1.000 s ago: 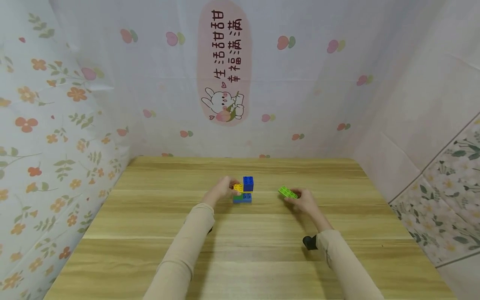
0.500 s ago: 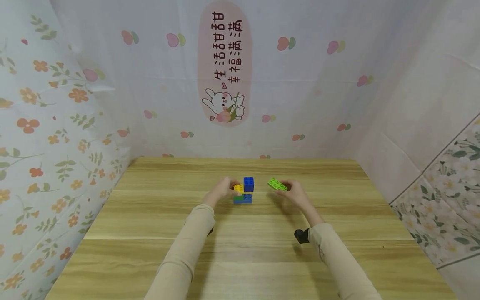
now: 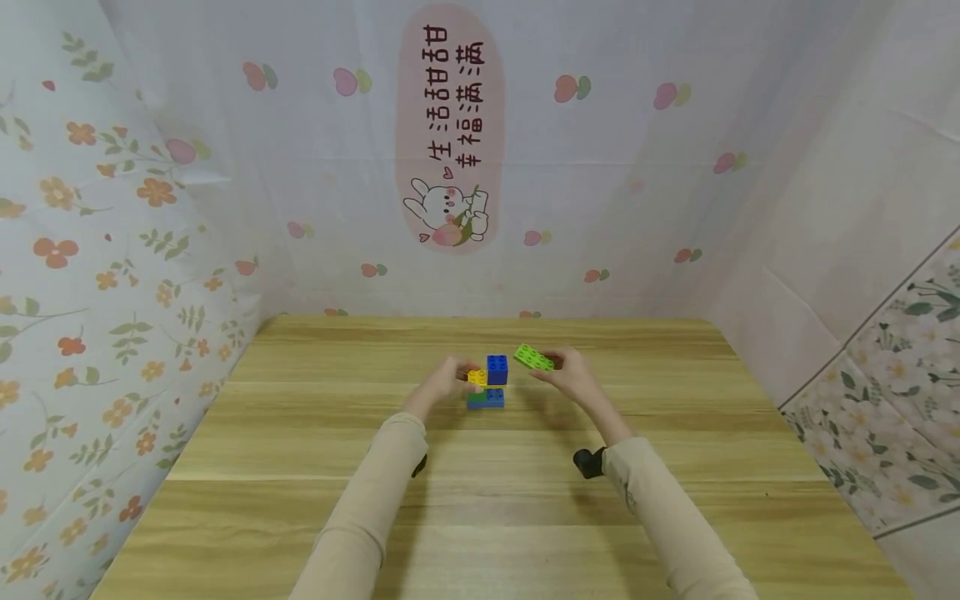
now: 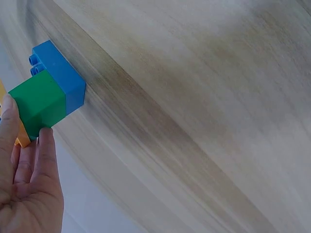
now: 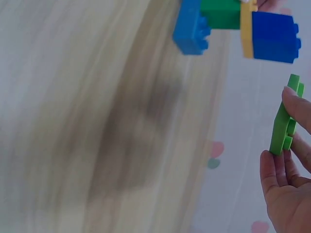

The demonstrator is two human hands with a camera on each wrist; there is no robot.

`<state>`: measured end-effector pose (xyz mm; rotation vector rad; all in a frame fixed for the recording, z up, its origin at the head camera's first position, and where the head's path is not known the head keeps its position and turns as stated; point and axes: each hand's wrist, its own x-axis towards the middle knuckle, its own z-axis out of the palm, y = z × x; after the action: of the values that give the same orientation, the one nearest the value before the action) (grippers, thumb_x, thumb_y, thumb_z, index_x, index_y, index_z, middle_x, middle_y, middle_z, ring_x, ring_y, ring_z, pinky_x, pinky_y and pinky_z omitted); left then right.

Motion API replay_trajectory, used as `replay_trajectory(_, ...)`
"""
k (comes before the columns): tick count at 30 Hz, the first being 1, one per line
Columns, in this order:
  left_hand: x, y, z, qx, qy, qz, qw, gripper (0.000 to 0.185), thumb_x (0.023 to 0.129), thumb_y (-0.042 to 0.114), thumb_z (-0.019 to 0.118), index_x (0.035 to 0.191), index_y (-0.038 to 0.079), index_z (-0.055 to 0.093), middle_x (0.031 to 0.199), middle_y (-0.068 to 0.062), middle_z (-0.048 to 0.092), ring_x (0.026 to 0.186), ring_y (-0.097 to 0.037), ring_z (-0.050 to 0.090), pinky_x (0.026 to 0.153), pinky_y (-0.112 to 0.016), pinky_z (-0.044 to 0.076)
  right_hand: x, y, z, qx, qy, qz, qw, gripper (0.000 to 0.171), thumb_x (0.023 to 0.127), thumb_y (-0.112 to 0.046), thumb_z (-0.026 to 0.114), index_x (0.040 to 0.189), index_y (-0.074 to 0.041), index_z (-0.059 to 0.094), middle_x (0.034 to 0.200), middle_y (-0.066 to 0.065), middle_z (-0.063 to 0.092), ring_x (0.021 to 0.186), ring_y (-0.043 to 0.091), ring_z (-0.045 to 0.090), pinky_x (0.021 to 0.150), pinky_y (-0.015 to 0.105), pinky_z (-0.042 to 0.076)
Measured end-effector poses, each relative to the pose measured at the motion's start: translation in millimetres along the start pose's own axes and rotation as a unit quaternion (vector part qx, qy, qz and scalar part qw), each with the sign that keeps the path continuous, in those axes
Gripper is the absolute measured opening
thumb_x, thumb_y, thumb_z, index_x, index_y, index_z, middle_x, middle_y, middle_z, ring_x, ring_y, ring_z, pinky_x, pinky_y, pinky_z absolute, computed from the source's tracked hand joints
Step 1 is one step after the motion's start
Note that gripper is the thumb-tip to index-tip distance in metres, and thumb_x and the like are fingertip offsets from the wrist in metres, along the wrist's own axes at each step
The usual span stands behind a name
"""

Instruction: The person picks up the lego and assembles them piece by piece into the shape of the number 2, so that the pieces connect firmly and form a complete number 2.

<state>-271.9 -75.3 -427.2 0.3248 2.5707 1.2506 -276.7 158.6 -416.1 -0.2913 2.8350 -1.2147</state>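
Observation:
A small stack of toy building bricks stands on the table. At its bottom is a light blue brick (image 4: 73, 85), with a green brick (image 4: 39, 102) on one end. Over the green one lies a thin yellow plate brick (image 3: 477, 377), which carries a dark blue brick (image 3: 497, 370) on its right end. My left hand (image 3: 447, 382) grips the stack's left side at the yellow and green bricks. To the right of the stack, my right hand (image 3: 572, 372) pinches a thin lime green plate brick (image 3: 534, 357), tilted, studs up, close beside the dark blue brick.
The wooden table (image 3: 495, 500) runs back to a printed curtain (image 3: 600, 192). Patterned cloth hangs at the left and right sides. Black wrist-worn pieces show at both sleeves.
My right hand has moved left and slightly farther back, bringing the lime green plate brick up beside the stack. My left hand keeps its grip in place.

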Motion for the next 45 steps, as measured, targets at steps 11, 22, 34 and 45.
replay_trajectory(11, 2.7, -8.8, 0.3, -0.031, -0.005, 0.006, 0.9995, 0.042, 0.083, 0.012, 0.066, 0.121, -0.003, 0.055, 0.119, -0.019, 0.059, 0.113, -0.032, 0.055, 0.096, -0.041, 0.046, 12, -33, 9, -0.009, -0.023, -0.038, 0.999, 0.043, 0.081, -0.024, 0.069, 0.120, -0.009, 0.059, 0.113, 0.014, 0.055, 0.098, 0.028, 0.054, 0.081, 0.038, 0.049)
replay_trajectory(22, 2.6, -9.3, 2.3, -0.039, -0.005, 0.000, 0.9992, 0.042, 0.083, 0.011, 0.066, 0.122, -0.001, 0.055, 0.123, -0.018, 0.057, 0.115, -0.033, 0.053, 0.095, -0.042, 0.046, 16, -42, 18, 0.012, -0.042, -0.074, 0.996, 0.042, 0.081, -0.020, 0.070, 0.119, -0.007, 0.060, 0.113, 0.014, 0.056, 0.100, 0.028, 0.055, 0.085, 0.040, 0.050)
replay_trajectory(34, 3.0, -10.6, 2.0, -0.027, -0.005, 0.010, 0.9996, 0.043, 0.084, 0.012, 0.065, 0.124, -0.001, 0.053, 0.123, -0.018, 0.057, 0.113, -0.033, 0.055, 0.091, -0.039, 0.050, 18, -46, 24, 0.012, -0.073, -0.108, 0.991, 0.040, 0.082, -0.016, 0.068, 0.119, -0.003, 0.059, 0.103, 0.013, 0.053, 0.099, 0.029, 0.054, 0.086, 0.041, 0.049)
replay_trajectory(45, 2.1, -9.6, 3.6, -0.029, 0.002, 0.010, 0.9995, 0.038, 0.084, 0.011, 0.065, 0.119, 0.001, 0.057, 0.116, -0.016, 0.061, 0.110, -0.030, 0.057, 0.091, -0.039, 0.049, 22, -46, 21, -0.009, -0.113, -0.144, 0.983, 0.037, 0.085, -0.015, 0.065, 0.119, -0.002, 0.059, 0.113, 0.016, 0.055, 0.102, 0.028, 0.054, 0.093, 0.044, 0.046)
